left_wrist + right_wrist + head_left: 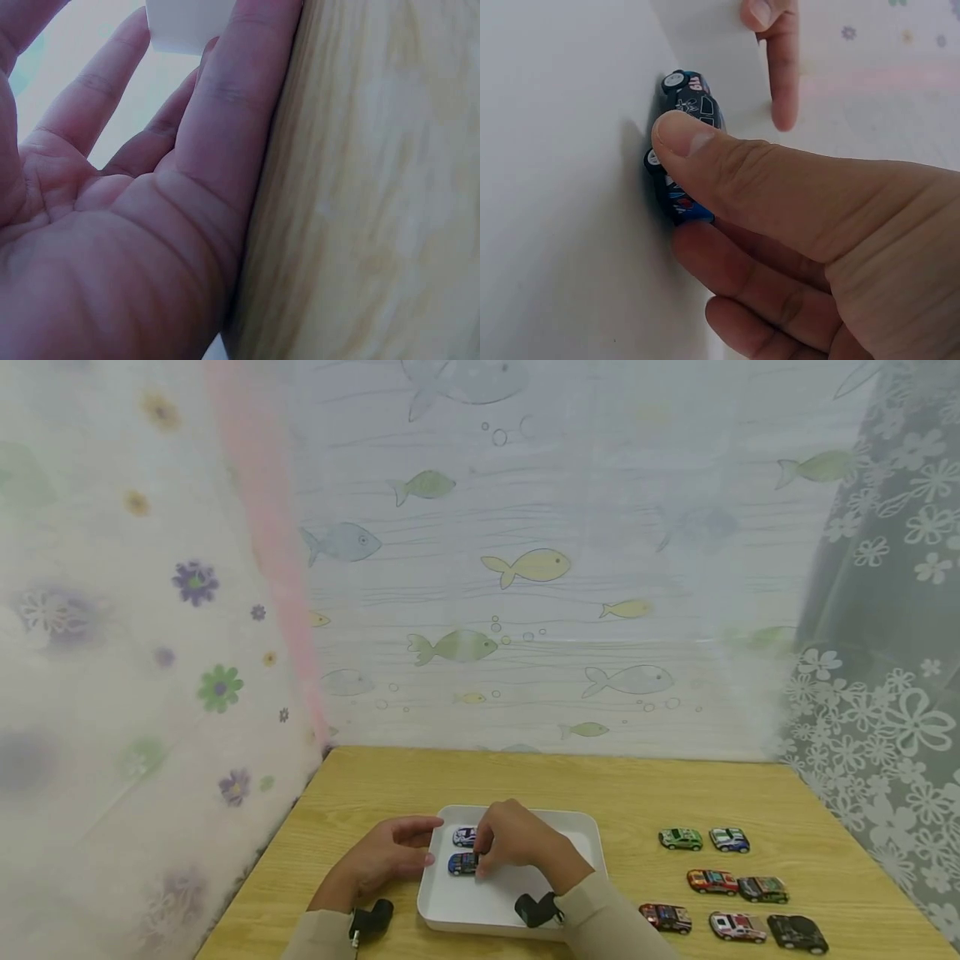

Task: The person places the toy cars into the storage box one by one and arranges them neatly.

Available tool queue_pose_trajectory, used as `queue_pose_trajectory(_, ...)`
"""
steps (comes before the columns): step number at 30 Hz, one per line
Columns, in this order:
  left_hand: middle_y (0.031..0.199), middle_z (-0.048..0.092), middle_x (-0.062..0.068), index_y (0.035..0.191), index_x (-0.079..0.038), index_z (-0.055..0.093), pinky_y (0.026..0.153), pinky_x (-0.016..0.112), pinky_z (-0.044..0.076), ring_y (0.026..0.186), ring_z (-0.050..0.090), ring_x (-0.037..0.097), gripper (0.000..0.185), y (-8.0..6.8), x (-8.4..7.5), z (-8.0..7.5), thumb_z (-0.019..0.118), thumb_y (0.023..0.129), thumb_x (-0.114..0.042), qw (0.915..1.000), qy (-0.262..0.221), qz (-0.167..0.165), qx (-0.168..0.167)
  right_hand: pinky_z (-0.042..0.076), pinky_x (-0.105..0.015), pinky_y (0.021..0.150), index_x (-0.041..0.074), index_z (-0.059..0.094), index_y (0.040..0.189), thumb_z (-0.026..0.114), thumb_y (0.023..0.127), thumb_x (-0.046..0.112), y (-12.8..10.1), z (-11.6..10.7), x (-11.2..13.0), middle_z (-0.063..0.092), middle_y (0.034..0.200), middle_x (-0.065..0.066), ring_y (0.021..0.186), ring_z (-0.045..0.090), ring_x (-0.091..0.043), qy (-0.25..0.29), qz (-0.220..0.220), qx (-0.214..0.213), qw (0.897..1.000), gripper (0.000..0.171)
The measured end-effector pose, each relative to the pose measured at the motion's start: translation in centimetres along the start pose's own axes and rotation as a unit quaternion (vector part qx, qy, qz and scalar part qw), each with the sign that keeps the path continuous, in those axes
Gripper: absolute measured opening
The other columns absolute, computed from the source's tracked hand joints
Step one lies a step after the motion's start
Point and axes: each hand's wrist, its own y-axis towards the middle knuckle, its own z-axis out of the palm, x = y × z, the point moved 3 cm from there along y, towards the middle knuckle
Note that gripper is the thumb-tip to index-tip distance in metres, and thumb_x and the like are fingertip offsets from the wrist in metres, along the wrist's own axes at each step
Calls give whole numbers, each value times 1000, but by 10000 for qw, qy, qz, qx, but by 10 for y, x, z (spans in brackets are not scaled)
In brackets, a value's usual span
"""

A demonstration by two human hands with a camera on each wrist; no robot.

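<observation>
A white tray point(517, 917) sits on the table. Thumb and fingers of my right hand point(521, 839) pinch a dark blue toy car point(460, 864) low in the tray's left part; the right wrist view has the thumb over the side of this car point(694, 105), its wheels by the tray floor. Just behind it stands a white and blue toy car point(462, 836), partly covered by the right hand. At the tray's left rim rests my left hand point(378, 856), fingers extended and thumb apart, with its lower edge along the wood in the left wrist view.
Right of the tray several toy cars lie on the wooden table point(405, 777), among them a green one point(680, 838), a red and yellow one point(712, 882) and a black one point(797, 933). Patterned curtains point(525, 610) hang behind the table and at both sides.
</observation>
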Motion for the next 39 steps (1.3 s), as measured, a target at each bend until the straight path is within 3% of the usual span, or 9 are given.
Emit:
queue_pose_trajectory(15,152,55,17,147,-12,58,99,41,59,136,56,27,67,1,2,-1,83,86,-9,10000,-48,0,-17,51,-20,62,22,78,79,97,69,23,-1,0,2,67,72,16,68,57,-3,139,40,47,9999,22)
queue_pose_trajectory(27,153,53,20,150,-7,54,99,41,59,136,57,27,69,-2,-1,0,82,87,-6,9999,-108,74,87,51,-21,66,25,78,78,96,72,30,-6,-9,4,67,75,17,73,58,-3,-39,-73,-8,10000,19)
queue_pose_trajectory(39,154,51,22,149,-7,55,99,42,59,134,58,29,67,-2,-2,3,81,87,-5,9997,-182,81,114,54,-20,67,17,82,92,92,78,30,-49,-37,-13,75,86,13,73,62,2,56,-511,-356,9980,22)
